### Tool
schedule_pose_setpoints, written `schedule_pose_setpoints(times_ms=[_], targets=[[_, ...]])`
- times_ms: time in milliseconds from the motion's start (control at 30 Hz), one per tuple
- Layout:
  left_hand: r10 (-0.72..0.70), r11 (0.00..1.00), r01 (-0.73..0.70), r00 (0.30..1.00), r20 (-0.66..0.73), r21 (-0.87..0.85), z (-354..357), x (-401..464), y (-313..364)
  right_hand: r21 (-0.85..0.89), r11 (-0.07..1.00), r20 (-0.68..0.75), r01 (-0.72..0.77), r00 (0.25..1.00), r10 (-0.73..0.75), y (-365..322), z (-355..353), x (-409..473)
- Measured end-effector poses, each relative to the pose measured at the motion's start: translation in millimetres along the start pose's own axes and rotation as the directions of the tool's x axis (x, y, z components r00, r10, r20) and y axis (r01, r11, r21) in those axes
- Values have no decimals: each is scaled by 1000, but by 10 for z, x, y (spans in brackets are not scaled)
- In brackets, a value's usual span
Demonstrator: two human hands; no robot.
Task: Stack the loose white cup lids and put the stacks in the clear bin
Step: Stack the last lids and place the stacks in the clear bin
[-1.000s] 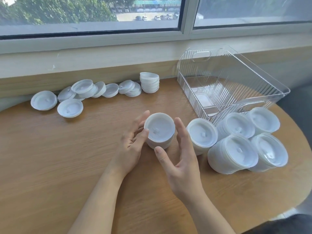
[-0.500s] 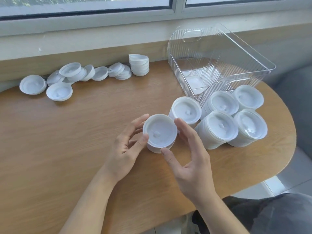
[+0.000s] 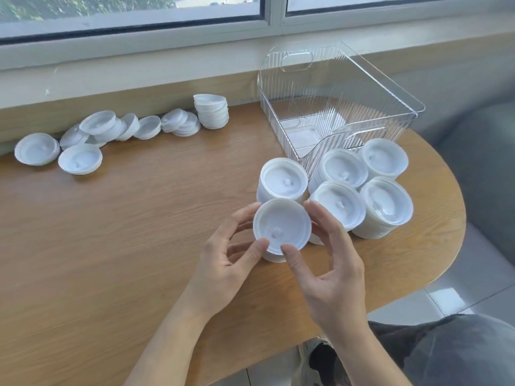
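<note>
Centre frame: left hand (image 3: pixel 223 263) and right hand (image 3: pixel 331 263) both clamp a stack of white lids (image 3: pixel 281 227), fingers curled round its rim. Five stacks (image 3: pixel 338 203) beside clear bin (image 3: pixel 362 79), upper right; loose lids (image 3: pixel 80 158) upper left on tabletop (image 3: pixel 125 232).

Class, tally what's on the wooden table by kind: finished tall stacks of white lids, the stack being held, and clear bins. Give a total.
Tall stacks of white plastic cup lids standing free: 5
Stack held in both hands: 1
Clear ribbed plastic bin: 1
Total: 7

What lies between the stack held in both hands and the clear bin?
In the head view, another lid stack stands between the held stack and the clear bin.
</note>
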State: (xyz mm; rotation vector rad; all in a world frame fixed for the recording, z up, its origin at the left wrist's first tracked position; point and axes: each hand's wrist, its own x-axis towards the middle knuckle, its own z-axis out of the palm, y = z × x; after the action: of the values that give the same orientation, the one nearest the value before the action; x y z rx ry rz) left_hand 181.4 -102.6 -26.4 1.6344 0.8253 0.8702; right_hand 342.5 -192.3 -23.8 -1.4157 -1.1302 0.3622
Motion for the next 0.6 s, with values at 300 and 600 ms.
schedule_pose_setpoints(times_ms=[300,600], targets=[[15,999,-14,999,-31,35,-5,24,58,-6,999,-10,35,999,-35,-109,-65,35],[65,995,-51,982,-179,82,-521,-15,200,40,989,52,143,988,-145,-529,251,158]])
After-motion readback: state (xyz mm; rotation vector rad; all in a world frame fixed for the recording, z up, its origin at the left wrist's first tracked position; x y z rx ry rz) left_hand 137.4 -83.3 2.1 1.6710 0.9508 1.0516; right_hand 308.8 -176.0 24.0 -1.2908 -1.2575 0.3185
